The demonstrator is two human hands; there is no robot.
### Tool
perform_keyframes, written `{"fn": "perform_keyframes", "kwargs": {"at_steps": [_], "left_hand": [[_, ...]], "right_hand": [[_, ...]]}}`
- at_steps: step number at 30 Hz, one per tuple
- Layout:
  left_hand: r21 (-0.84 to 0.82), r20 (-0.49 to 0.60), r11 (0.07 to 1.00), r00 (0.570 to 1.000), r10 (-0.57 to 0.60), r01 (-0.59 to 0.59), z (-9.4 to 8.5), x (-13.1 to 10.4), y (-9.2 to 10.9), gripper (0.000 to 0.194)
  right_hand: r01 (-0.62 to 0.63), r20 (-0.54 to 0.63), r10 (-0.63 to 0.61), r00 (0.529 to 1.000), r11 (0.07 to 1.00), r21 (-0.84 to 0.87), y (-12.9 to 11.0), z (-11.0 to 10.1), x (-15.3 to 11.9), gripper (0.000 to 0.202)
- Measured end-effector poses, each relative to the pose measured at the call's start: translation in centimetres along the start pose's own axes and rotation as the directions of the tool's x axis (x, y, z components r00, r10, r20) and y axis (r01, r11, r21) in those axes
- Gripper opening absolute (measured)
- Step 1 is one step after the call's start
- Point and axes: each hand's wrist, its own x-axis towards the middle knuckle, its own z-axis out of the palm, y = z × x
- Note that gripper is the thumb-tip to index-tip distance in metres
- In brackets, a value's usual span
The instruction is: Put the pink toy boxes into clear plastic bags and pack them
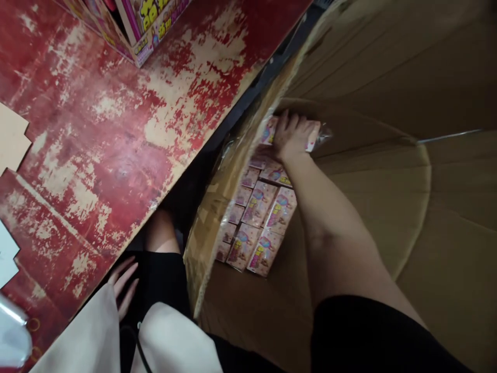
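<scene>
My right hand [292, 135] reaches down into a large cardboard box [388, 217] and is closed over a pink plastic-wrapped pack [313, 135] at the far end of the box. Below it, several pink printed packs [258, 220] lie flat in rows along the box's left wall. My left hand [123, 282] rests by my lap under the table edge, fingers apart, holding nothing. A light sleeve [89, 336] covers its arm.
A worn red-painted table [116, 119] fills the left. A pink and yellow display carton [135, 26] stands at its far edge. Pale cardboard pieces [11, 140] lie at its left side. The box's flaps [392, 57] spread to the right.
</scene>
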Motion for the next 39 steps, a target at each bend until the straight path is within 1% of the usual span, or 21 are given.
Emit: {"fn": "perform_keyframes", "kwargs": {"at_steps": [1, 2, 4, 6, 7, 9, 11, 12, 14, 16, 18, 20, 22, 25, 27, 29, 31, 32, 34, 36, 39], "left_hand": [[0.004, 0.037, 1.000, 0.999, -0.013, 0.013, -0.4, 0.0, 0.2, 0.056], [0.013, 0.046, 1.000, 0.999, -0.007, 0.007, -0.7, 0.0, 0.3, 0.057], [0.022, 0.030, 0.999, 0.999, 0.030, -0.030, -1.0, 0.2, 0.5, 0.055], [0.022, -0.010, 0.997, 0.997, 0.072, -0.072, -0.9, 0.6, 0.7, 0.052], [0.021, -0.028, 0.996, 0.996, 0.089, -0.089, -0.8, 0.8, 0.7, 0.050], [0.020, -0.037, 0.994, 0.993, 0.108, -0.107, -0.6, 1.1, 0.8, 0.047], [0.019, -0.018, 0.992, 0.992, 0.128, -0.128, -0.6, 1.2, 0.8, 0.048], [0.021, -0.011, 0.990, 0.990, 0.138, -0.138, -0.7, 1.1, 0.8, 0.048], [0.030, 0.001, 0.988, 0.988, 0.152, -0.152, -1.0, 0.8, 0.7, 0.049], [0.033, 0.008, 0.985, 0.985, 0.171, -0.171, -1.5, 0.5, 0.6, 0.048], [0.020, 0.007, 0.981, 0.982, 0.191, -0.191, -2.0, 0.2, 0.5, 0.048], [-0.002, -0.014, 0.980, 0.980, 0.197, -0.197, -2.3, -0.1, 0.5, 0.050], [-0.026, -0.033, 0.982, 0.982, 0.184, -0.185, -2.2, -0.4, 0.4, 0.050], [-0.058, -0.024, 0.979, 0.980, 0.195, -0.196, -1.6, -0.8, 0.2, 0.047], [-0.077, -0.006, 0.970, 0.973, 0.229, -0.229, -1.2, -1.0, 0.2, 0.045], [-0.097, -0.005, 0.959, 0.964, 0.266, -0.265, -1.0, -1.2, 0.3, 0.045], [-0.115, -0.013, 0.947, 0.954, 0.301, -0.300, -0.9, -1.5, 0.3, 0.045], [-0.122, -0.014, 0.942, 0.949, 0.315, -0.314, -1.0, -1.7, 0.2, 0.046], [-0.126, -0.012, 0.937, 0.945, 0.326, -0.325, -1.0, -2.1, 0.1, 0.046], [-0.123, -0.018, 0.938, 0.946, 0.324, -0.323, -0.8, -2.7, 0.1, 0.045], [-0.110, -0.060, 0.930, 0.937, 0.345, -0.349, -0.3, -4.1, 1.0, 0.045]], "right_hand": [[0.008, -0.001, -0.008, 1.000, 1.000, 0.009, -0.2, 0.0, -0.2, 0.074], [-0.003, -0.008, 0.003, 1.000, 1.000, 0.023, -0.3, 0.2, -0.4, 0.070], [-0.056, -0.051, 0.059, 0.997, 0.997, 0.058, -0.5, 0.8, -0.6, 0.066], [-0.071, -0.087, 0.076, 0.993, 0.995, 0.066, -0.4, 1.4, -0.4, 0.064], [-0.059, -0.080, 0.064, 0.995, 0.997, 0.059, -0.2, 1.5, -0.1, 0.063], [-0.020, -0.021, 0.021, 1.000, 0.999, 0.039, 0.3, 1.1, 0.7, 0.061], [0.011, 0.036, -0.012, 0.999, 1.000, 0.017, 0.7, 0.2, 1.3, 0.065], [0.022, 0.044, -0.023, 0.999, 1.000, 0.009, 0.7, -0.2, 1.5, 0.068], [0.047, 0.048, -0.046, 0.998, 0.999, -0.007, 0.4, -0.9, 1.0, 0.069], [0.070, 0.060, -0.069, 0.996, 0.997, -0.015, -0.2, -1.0, -0.6, 0.065], [0.086, 0.074, -0.084, 0.994, 0.996, -0.015, -0.9, -0.7, -3.6, 0.066], [0.105, 0.082, -0.103, 0.991, 0.994, -0.010, -1.7, -0.2, -8.1, 0.072], [0.149, 0.108, -0.149, 0.983, 0.989, 0.010, -2.5, 0.5, -14.0, 0.077], [0.235, 0.227, -0.247, 0.942, 0.969, 0.080, -4.4, 2.0, -24.3, 0.078], [0.258, 0.305, -0.283, 0.909, 0.959, 0.119, -6.0, 3.8, -30.8, 0.075], [0.291, 0.372, -0.333, 0.867, 0.942, 0.164, -7.3, 6.0, -35.6, 0.077], [0.304, 0.410, -0.364, 0.836, 0.930, 0.205, -8.1, 8.0, -38.3, 0.086], [0.299, 0.419, -0.366, 0.831, 0.929, 0.219, -8.2, 8.9, -38.8, 0.091], [0.273, 0.421, -0.353, 0.835, 0.932, 0.239, -8.3, 10.1, -39.0, 0.100], [0.262, 0.413, -0.353, 0.839, 0.929, 0.263, -8.5, 10.6, -38.9, 0.106], [0.288, 0.379, -0.393, 0.838, 0.908, 0.303, -9.5, 10.2, -39.0, 0.106]]}}
